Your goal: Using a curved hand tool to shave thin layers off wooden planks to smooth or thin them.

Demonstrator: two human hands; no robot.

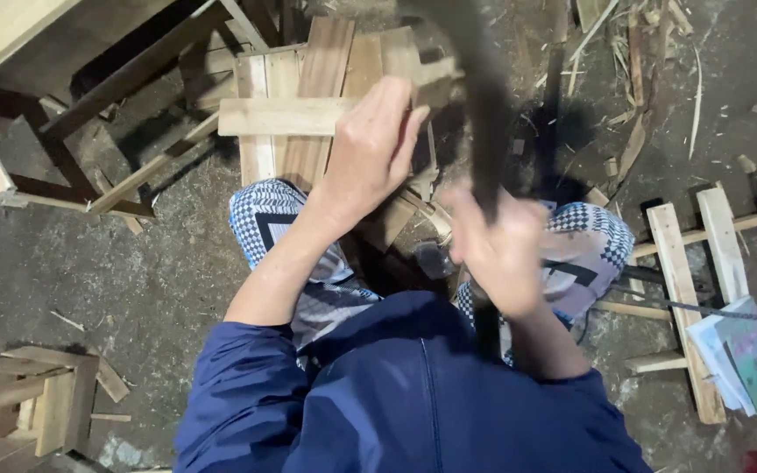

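I sit on a dirt floor in a blue jacket and patterned shorts. My left hand (374, 144) grips the end of a pale wooden slat (278, 116) that lies crosswise on several upright planks (326, 79) in front of my knees. My right hand (501, 254) is closed around the handle of a long dark tool (484, 105), blurred by motion and raised over the slat's right end. The tool's head is out of view at the top edge. A small dark object, unclear, lies on the ground between my knees.
A dark wooden frame (107, 96) stands at the upper left. A slatted wooden piece (685, 263) lies on the right with papers (738, 355) on it. Small wooden pieces (37, 394) sit at the lower left. Shavings and splinters (641, 61) litter the upper right floor.
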